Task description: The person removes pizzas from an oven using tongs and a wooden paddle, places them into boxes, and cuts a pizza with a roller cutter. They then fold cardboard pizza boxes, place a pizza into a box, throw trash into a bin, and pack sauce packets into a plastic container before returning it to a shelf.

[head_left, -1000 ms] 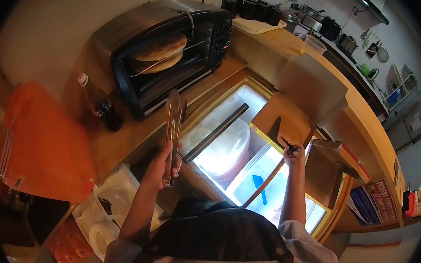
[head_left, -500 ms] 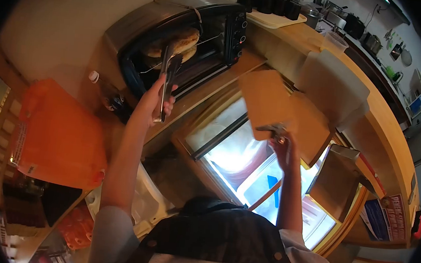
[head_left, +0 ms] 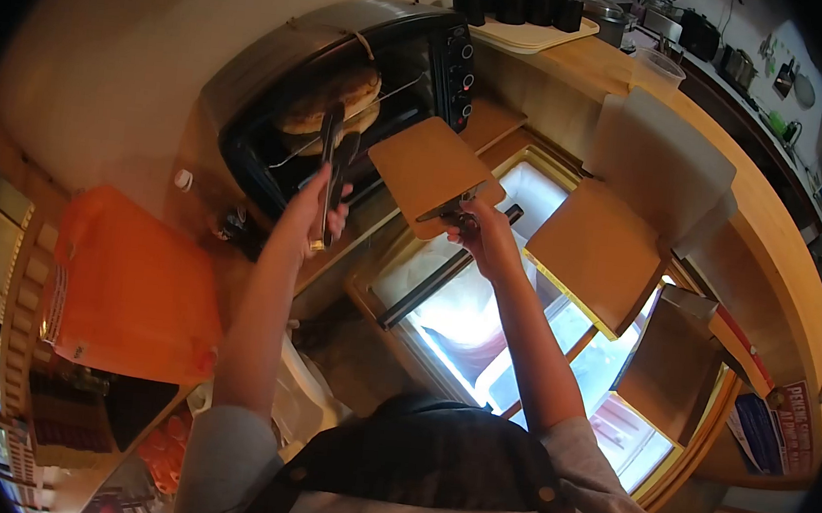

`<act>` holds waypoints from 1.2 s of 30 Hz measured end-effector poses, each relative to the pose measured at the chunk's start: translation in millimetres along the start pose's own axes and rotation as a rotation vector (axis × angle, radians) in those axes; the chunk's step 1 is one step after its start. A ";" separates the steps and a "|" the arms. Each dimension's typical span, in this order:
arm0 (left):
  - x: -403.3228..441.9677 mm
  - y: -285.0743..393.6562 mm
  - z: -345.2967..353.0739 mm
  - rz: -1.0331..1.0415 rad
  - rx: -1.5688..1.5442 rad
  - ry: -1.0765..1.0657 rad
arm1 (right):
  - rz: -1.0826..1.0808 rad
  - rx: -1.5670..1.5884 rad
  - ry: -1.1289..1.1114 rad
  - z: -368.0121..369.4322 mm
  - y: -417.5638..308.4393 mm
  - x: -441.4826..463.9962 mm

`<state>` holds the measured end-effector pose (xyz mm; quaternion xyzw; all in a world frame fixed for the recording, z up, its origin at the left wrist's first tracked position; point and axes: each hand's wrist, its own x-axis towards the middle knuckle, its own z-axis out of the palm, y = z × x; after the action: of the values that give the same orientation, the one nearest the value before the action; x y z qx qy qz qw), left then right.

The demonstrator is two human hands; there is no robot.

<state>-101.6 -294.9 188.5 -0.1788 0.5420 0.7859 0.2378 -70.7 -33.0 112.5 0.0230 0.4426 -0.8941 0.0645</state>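
My left hand [head_left: 313, 211] is closed round metal tongs [head_left: 343, 165], whose tips reach up in front of the open toaster oven [head_left: 297, 46]. On its wire rack lie round, browned flatbreads that look like pizza [head_left: 332, 93], partly behind the tongs. A flat brown clipboard [head_left: 431, 165] is gripped at its metal clip by my right hand [head_left: 484, 232]. The board is held level, just in front of the oven's right side. To the right, an open cardboard pizza box [head_left: 596, 243] has its lid raised.
Beneath my hands is a lit glass-topped display case [head_left: 468, 325]. Another open box [head_left: 673, 369] sits at its right. A large orange container [head_left: 139, 287] and a dark bottle [head_left: 233, 223] stand left. Black cups [head_left: 511, 3] stand on a tray [head_left: 538, 38] on the curved counter.
My right hand has carried the clipboard left and toward the oven, away from the open box. The left hand and tongs stay before the oven, their tips slightly lower.
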 end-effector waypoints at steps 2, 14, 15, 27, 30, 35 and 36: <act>-3.3 -17.3 -14.0 0.016 0.054 0.073 | -0.011 -0.009 0.032 0.9 3.2 7.8; -6.7 -68.8 -37.0 0.071 -0.179 0.016 | -0.029 -0.062 0.027 45.8 13.3 40.3; -10.0 -70.5 -37.0 0.077 -0.154 0.027 | -0.044 -0.080 0.042 51.9 11.2 43.7; -69.0 -85.1 -69.0 0.067 0.060 0.007 | -0.098 -0.170 0.183 91.9 4.4 42.6; -75.1 -92.3 -76.5 0.081 0.018 -0.023 | -0.082 -0.193 0.197 93.5 1.2 50.3; -82.7 -95.7 -77.2 0.090 0.017 -0.036 | -0.097 -0.214 0.217 105.8 1.3 47.2; -84.3 -97.0 -77.3 0.091 0.012 -0.044 | -0.105 -0.220 0.216 107.1 3.7 46.5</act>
<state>24.6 -353.4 132.6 -0.1353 0.5490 0.7964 0.2147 -114.6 -124.7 170.0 0.0888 0.5427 -0.8348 -0.0284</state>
